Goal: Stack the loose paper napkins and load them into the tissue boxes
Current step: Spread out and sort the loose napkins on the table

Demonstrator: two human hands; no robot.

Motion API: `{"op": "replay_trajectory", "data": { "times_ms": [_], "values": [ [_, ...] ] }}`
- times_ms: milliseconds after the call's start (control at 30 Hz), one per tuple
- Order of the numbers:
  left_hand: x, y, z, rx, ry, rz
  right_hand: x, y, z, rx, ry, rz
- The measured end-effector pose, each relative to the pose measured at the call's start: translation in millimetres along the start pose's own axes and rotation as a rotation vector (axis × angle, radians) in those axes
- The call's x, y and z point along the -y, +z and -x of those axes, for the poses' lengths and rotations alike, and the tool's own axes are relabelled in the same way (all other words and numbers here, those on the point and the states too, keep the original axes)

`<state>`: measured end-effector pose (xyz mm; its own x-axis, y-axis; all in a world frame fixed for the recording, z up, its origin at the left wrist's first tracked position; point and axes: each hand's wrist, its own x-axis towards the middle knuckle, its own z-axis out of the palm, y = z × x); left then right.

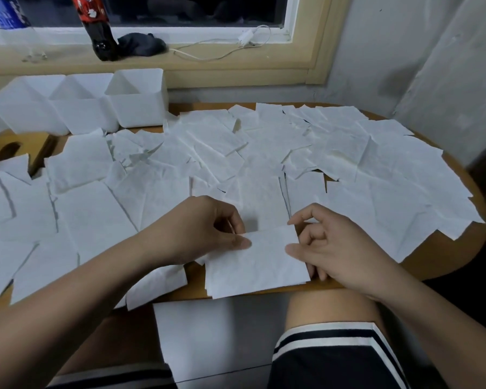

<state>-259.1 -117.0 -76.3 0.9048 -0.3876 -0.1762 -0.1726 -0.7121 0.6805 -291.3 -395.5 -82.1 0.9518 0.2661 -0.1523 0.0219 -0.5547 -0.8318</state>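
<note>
Loose white paper napkins (264, 153) cover most of the wooden table (446, 256). A small stack of napkins (253, 265) lies at the near edge, in front of me. My left hand (208, 228) pinches the stack's upper left corner between thumb and fingers. My right hand (331, 248) holds the stack's right edge, thumb on top and fingers curled under it. Three white open tissue boxes (135, 99) stand in a row at the table's far left, and no napkins show inside them.
A wooden lid with an oval slot (9, 150) lies at the left, partly under napkins. One napkin (208, 338) hangs below the table edge by my knees. On the windowsill stand two bottles (96, 26), a dark cloth (141, 46) and a white cable (236, 43).
</note>
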Motion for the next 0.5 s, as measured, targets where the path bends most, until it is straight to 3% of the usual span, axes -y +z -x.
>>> {"op": "replay_trajectory", "data": {
  "times_ms": [233,500],
  "values": [
    [10.5,8.4,2.9,-0.061,0.002,-0.092,-2.7,9.1,6.4,0.002,0.039,0.135],
    [10.0,5.0,6.4,-0.105,0.017,-0.098,-5.6,12.3,8.1,-0.074,0.018,0.094]
  ]
}}
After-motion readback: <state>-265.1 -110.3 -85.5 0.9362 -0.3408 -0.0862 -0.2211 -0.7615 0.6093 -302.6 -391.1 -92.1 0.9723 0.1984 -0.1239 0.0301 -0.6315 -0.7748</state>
